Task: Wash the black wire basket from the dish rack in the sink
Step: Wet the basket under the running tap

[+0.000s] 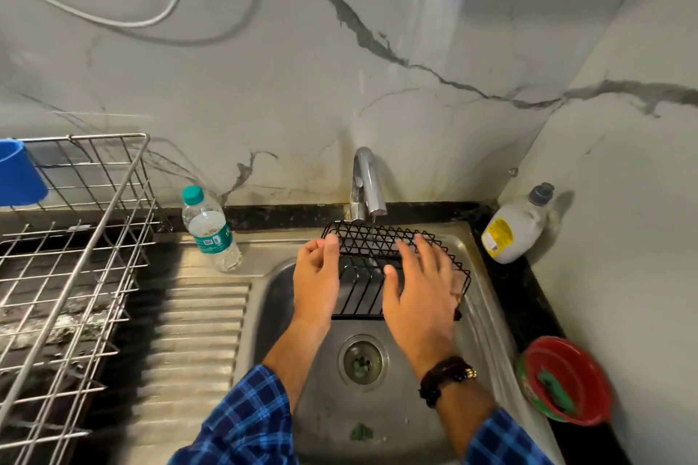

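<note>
I judge the wash barely begun: the black wire basket (362, 245) sits over the sink's (328, 408) far end under the tap (368, 181), which seems to trickle, the left hand (315, 276) curled onto its left edge, the right hand (419, 287) spread flat across it.

Upper left: white cable (166, 7) looping across grey-veined marble wall (264, 87). Far left edge: blue cup (19, 174), cut off by the frame. Left of centre: clear water bottle (209, 230), teal cap and label, upright. Centre: chrome tap (366, 181) against the wall, thin stream at the spout. Right: whitish squeeze bottle (513, 230), dark cap, yellow label, upright on black desk (521, 287). Lower right: red bowl (589, 362), green scrub pad (555, 389) inside.
</note>
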Tool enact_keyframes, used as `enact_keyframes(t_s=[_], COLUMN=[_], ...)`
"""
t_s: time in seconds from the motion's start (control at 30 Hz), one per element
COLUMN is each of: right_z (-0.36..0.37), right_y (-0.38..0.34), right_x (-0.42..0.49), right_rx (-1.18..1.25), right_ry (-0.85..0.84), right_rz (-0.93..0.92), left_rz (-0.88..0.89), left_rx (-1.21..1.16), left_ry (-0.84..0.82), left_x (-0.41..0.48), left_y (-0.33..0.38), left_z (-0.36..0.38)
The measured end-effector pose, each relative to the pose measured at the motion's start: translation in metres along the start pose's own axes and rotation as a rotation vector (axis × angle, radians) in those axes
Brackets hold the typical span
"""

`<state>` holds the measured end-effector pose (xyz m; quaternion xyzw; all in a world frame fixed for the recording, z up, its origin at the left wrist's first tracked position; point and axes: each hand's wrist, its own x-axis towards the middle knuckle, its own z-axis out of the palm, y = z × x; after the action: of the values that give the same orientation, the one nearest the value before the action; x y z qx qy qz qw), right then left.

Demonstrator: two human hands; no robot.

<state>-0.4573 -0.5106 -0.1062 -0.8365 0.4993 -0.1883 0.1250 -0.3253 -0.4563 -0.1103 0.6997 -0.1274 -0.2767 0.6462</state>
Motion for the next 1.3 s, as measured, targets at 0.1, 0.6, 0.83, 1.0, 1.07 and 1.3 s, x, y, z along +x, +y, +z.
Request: enact_keyframes(t_s=[0.1, 0.6, 0.83, 1.0, 1.07, 1.3], right_z=[0.007, 0.006, 0.017, 0.015, 0.011, 0.001], right_y=[-0.006, 0.041, -0.052, 0.016, 0.059, 0.075], right_x=[0.015, 0.086, 0.056, 0.075, 0.082, 0.083], right_rx=[0.049, -0.172, -0.090, -0.186, -0.144, 0.552], right_ry=[-0.115, -0.372, -0.372, -0.329, -0.298, -0.282], right_rz=[-0.063, 0.274, -0.360, -0.266, -0.022, 0.501], left_rz=[-0.060, -0.028, -0.034, -0.027, -0.037, 0.059], left_rx=[-0.084, -0.112, -0.202, -0.222, -0.222, -0.166], left_ry=[-0.004, -0.266, -0.239, -0.188, -0.169, -0.146], left_x=[0.008, 0.022, 0.019, 0.031, 0.034, 0.039], left_y=[-0.008, -0.041, -0.030, -0.034, -0.034, -0.028], left_z=[-0.001, 0.003, 0.022, 0.002, -0.008, -0.018])
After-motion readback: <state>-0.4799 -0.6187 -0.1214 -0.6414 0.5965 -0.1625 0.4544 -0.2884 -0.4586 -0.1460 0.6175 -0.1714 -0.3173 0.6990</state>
